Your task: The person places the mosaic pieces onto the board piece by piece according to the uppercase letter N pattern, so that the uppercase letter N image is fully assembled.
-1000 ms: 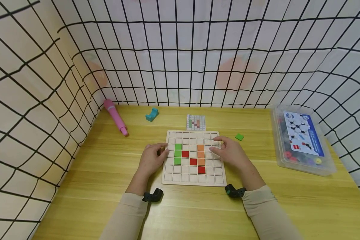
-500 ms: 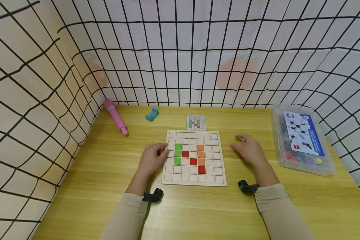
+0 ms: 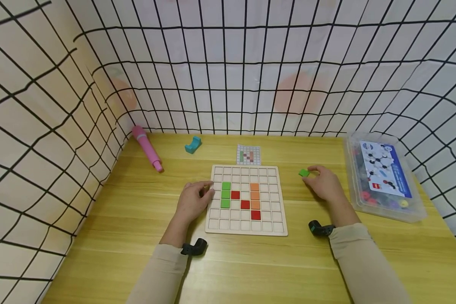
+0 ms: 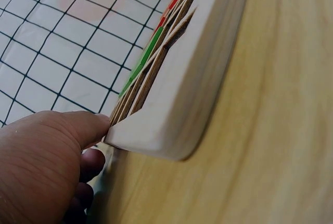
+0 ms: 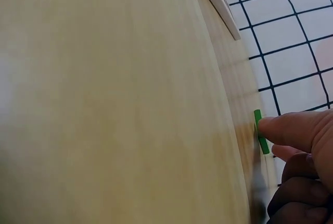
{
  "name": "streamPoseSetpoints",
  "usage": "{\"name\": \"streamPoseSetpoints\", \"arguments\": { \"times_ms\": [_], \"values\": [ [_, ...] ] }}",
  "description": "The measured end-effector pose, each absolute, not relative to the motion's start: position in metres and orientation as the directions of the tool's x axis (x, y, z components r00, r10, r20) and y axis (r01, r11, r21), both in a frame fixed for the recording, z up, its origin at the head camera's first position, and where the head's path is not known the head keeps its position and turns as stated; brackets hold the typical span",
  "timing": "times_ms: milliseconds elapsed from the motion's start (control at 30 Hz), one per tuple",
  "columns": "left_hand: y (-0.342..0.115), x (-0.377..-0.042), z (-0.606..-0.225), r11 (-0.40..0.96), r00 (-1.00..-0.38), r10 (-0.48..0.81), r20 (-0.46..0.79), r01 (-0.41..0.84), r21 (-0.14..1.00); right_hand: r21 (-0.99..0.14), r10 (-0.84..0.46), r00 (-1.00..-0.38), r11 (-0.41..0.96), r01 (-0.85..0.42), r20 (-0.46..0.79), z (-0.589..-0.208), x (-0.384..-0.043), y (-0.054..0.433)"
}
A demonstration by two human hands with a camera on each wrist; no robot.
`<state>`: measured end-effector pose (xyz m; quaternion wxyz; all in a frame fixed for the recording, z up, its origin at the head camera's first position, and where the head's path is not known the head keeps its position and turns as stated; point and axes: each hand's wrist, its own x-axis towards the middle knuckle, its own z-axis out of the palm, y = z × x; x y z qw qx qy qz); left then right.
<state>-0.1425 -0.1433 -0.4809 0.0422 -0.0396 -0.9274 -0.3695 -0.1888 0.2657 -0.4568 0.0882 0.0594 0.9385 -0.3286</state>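
In the head view, a wooden grid board (image 3: 266, 219) lies mid-table, with green tiles (image 3: 226, 195) in a left column, orange tiles (image 3: 254, 196) in a right column and red tiles (image 3: 245, 204) stepping diagonally. My left hand (image 3: 191, 202) touches the board's left edge with thumb and index finger. The left wrist view has the thumb (image 4: 86, 127) against the corner of the board (image 4: 171, 114). To the right of the board, my right hand (image 3: 324, 183) pinches a loose green tile (image 3: 303, 172) between thumb and index finger. The right wrist view shows this tile (image 5: 261, 133) edge-on, partly behind the thumb.
A small printed grid card (image 3: 248, 155) lies behind the board. A teal curved block (image 3: 193, 145) and a pink microphone (image 3: 147, 148) are at the back left. On the right stands a clear lidded box (image 3: 384, 177). Black wire mesh (image 3: 228, 76) encloses the back and sides.
My right hand has moved right, from the board's right edge to the loose green tile, and its fingers have closed on it. My left hand has stayed at the board's left edge.
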Motion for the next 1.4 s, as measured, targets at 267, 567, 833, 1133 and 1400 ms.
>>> {"name": "streamPoseSetpoints", "arguments": {
  "times_ms": [267,567,833,1133,1400],
  "values": [
    [-0.144,-0.142,-0.481,0.720,-0.990,0.054,0.128,0.127,0.682,-0.589,0.039,-0.980,0.794,0.150,-0.197,-0.460,-0.192,0.269],
    [-0.143,-0.143,-0.481,0.718,-0.990,0.053,0.129,0.128,0.684,-0.580,0.025,-0.982,0.804,0.131,-0.186,-0.461,-0.192,0.270],
    [-0.144,-0.143,-0.482,0.725,-0.991,0.053,0.119,0.121,0.678,-0.584,0.025,-0.978,0.799,0.144,-0.207,-0.456,-0.190,0.268],
    [-0.144,-0.142,-0.481,0.721,-0.991,0.053,0.123,0.123,0.682,-0.614,-0.005,-0.981,0.780,0.118,-0.196,-0.444,-0.182,0.255],
    [-0.144,-0.143,-0.481,0.723,-0.992,0.052,0.117,0.119,0.681,-0.634,-0.064,-0.986,0.772,0.049,-0.154,-0.426,-0.169,0.234]
  ]
}}
